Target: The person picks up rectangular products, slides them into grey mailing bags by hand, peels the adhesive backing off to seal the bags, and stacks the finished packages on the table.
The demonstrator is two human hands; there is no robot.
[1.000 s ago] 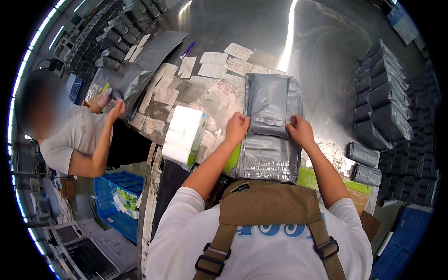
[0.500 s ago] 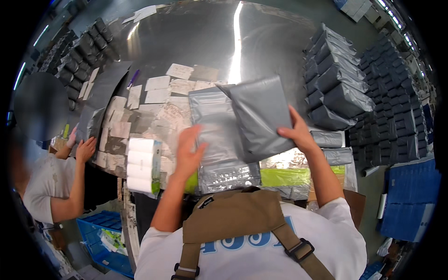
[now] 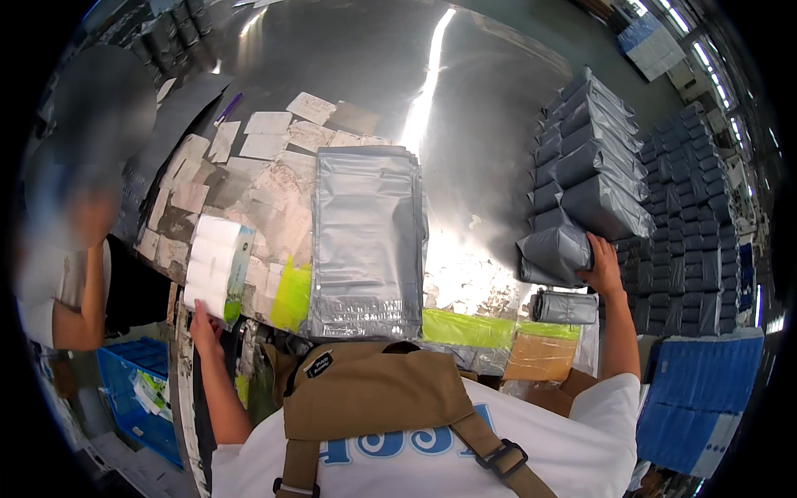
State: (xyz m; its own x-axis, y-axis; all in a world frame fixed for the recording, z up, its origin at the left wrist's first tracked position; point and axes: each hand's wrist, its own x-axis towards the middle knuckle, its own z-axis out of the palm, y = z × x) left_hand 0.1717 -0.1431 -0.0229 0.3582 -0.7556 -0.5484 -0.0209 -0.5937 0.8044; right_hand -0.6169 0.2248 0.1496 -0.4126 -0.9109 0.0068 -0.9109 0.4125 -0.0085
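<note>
A stack of flat grey plastic mailer bags (image 3: 365, 236) lies on the shiny metal table (image 3: 349, 58) right in front of me. My right hand (image 3: 602, 264) is out to the right, gripping a filled grey parcel (image 3: 554, 253) at the foot of a pile of filled grey parcels (image 3: 594, 170). My left hand (image 3: 203, 319) is low at the table's left edge, fingers touching the bottom of a white stack of label sheets (image 3: 214, 266). A rolled grey parcel (image 3: 564, 307) lies just below my right hand.
Paper labels (image 3: 249, 166) are stuck over the table's left part. Yellow-green tape strips (image 3: 465, 328) run along the near edge. A person in a white shirt (image 3: 58, 282) stands at left. Blue crates (image 3: 137, 398) sit below left, blue stacks (image 3: 701, 390) and more grey parcels (image 3: 693, 224) at right.
My right hand carried a grey parcel off the flat stack to the pile at right. My left hand left the stack and dropped to the white label sheets.
</note>
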